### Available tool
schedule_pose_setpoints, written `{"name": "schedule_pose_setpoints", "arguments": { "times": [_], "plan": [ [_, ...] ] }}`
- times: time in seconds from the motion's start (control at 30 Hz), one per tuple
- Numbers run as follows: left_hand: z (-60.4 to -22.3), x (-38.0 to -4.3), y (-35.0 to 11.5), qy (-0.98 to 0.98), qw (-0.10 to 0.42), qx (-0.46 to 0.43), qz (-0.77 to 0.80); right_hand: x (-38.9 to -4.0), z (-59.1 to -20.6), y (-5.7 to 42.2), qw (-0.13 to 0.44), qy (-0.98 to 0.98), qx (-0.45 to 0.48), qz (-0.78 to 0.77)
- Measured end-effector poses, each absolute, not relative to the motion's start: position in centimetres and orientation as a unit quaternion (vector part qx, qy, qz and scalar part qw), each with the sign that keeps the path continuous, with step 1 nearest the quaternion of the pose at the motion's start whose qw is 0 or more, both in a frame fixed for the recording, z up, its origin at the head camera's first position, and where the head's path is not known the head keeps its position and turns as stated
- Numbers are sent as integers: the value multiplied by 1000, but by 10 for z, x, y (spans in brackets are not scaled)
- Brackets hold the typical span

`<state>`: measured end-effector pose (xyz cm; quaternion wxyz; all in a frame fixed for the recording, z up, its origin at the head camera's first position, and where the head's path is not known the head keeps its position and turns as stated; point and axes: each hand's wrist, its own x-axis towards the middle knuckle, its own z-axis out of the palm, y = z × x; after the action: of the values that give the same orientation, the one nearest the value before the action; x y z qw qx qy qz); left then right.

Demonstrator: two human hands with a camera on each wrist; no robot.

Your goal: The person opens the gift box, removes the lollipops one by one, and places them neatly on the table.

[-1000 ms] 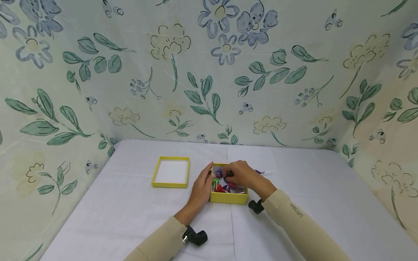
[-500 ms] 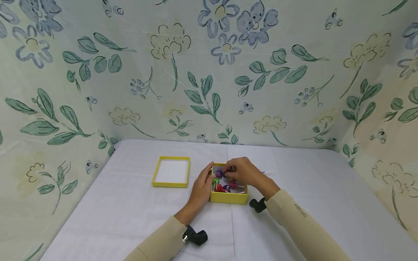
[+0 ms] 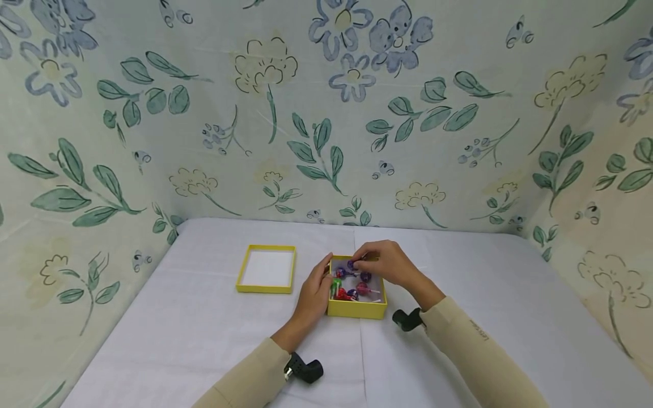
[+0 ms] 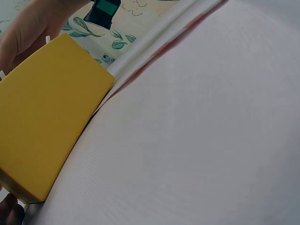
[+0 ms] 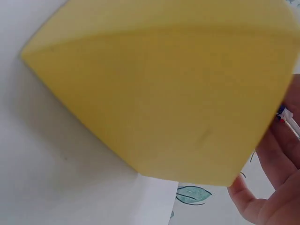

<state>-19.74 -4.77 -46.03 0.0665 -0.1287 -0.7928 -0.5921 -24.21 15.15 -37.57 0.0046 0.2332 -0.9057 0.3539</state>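
Observation:
An open yellow box (image 3: 357, 309) stands on the white-covered table with several lollipops in it: a red one (image 3: 343, 294), a green one (image 3: 335, 285), a pink one (image 3: 363, 288) and purple ones (image 3: 365, 276). My left hand (image 3: 312, 293) grips the box's left wall, fingers along the outside and thumb at the rim; in the left wrist view its dark fingertips show at the lower left corner. Over the back of the box my right hand (image 3: 389, 262) pinches a purple lollipop (image 3: 351, 264). A white stick (image 5: 291, 123) shows against that hand in the right wrist view.
A yellow-rimmed lid (image 3: 266, 289) lies with its white inside up, left of the box. A floral cloth (image 3: 326, 141) hangs behind the table (image 3: 204, 317). Black wrist cameras (image 3: 306, 369) hang below both sleeves.
My right hand has drawn slightly up and right inside the box area, uncovering more purple lollipops. The stick that poked out beyond it is out of sight. My left hand stays in place.

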Motion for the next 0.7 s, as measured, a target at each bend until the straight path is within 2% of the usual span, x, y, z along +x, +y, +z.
{"name": "schedule_pose_setpoints", "arguments": {
  "times": [0.7],
  "plan": [
    [-462, -198, -48, -792, 72, -129, -592, -238, -359, 180, 7, -890, 172, 423]
  ]
}}
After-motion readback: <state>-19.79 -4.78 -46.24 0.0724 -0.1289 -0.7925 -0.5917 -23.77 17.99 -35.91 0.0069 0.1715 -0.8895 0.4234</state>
